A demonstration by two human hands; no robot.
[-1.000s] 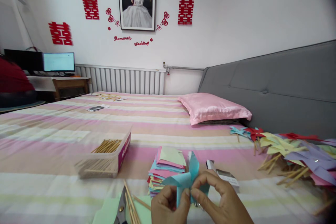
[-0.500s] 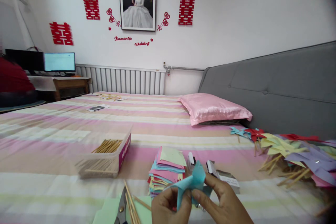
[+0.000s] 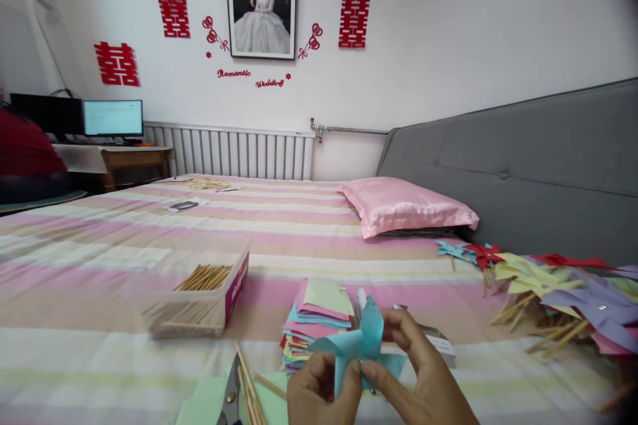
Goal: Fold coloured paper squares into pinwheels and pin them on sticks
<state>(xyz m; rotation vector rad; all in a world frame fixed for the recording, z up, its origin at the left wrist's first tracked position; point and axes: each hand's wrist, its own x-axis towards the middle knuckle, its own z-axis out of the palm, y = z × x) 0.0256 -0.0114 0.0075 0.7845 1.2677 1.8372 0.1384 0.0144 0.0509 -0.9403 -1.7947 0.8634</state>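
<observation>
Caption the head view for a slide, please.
Left hand and right hand hold a folded blue paper pinwheel near a multicoloured paper stack on a striped bedspread.

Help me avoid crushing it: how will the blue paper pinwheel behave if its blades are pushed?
The blue paper pinwheel is probably light, since its paper looks thin. Its blades may bend easily, as they curl. It could spring open if released: the left hand pinches it and the right hand touches near its middle.
</observation>
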